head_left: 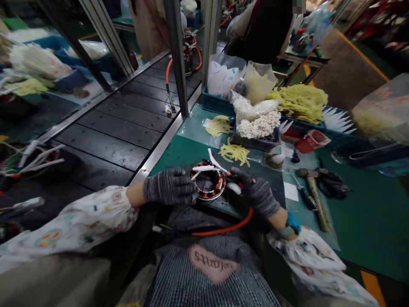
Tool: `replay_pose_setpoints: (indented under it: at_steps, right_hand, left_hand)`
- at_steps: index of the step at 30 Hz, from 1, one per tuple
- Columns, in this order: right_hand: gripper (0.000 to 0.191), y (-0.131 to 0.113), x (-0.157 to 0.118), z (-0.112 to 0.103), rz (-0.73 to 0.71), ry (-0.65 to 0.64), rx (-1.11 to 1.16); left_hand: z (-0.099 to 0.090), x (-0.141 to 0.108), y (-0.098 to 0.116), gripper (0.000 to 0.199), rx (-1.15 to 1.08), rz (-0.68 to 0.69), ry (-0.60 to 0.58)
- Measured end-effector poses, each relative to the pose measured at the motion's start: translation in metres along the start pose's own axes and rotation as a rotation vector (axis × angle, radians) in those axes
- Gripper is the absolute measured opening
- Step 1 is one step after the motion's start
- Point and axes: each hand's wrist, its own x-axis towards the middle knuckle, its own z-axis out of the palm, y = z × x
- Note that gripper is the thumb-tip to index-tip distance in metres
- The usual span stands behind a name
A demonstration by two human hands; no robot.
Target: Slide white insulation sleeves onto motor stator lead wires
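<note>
A motor stator with copper windings lies on the green worktop in front of me. White sleeves lie over its far rim, and another white tube sticks up behind them. My left hand, in a grey knit glove, rests beside the ring with fingers stretched out and the tips at its left edge. My right hand, gloved alike, is closed around the wire leads at the ring's right side. From beneath that hand an orange-red cable curves down toward my lap. The fingertips of my right hand are partly hidden.
Yellow insulation strips lie behind the stator. Farther back are a bundle of white beads and a bin of yellow pieces. To the right lie a hammer and screwdriver. A slatted conveyor runs at left.
</note>
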Motion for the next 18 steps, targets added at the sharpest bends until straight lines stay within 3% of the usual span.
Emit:
replay_pose_setpoints:
  at_steps: [4,8,14,18]
  right_hand:
    - [0.054,-0.004,0.007,-0.001,-0.391,0.027,-0.078]
    - [0.047,-0.012,0.046,-0.007,-0.663,-0.110,-0.127]
    - [0.042,-0.025,0.101,-0.008,-0.806,-0.383,-0.106]
    - [0.035,-0.029,0.108,-0.009,-0.817,-0.472,-0.161]
  left_hand:
    - [-0.012,0.021,-0.031,0.038,-0.171,-0.082,-0.172]
    - [-0.016,0.047,-0.049,0.045,-0.372,-0.129,-0.298]
    - [-0.017,0.066,-0.056,0.034,-0.424,-0.123,-0.491]
    - [-0.017,0.065,-0.052,0.033,-0.384,-0.243,-0.482]
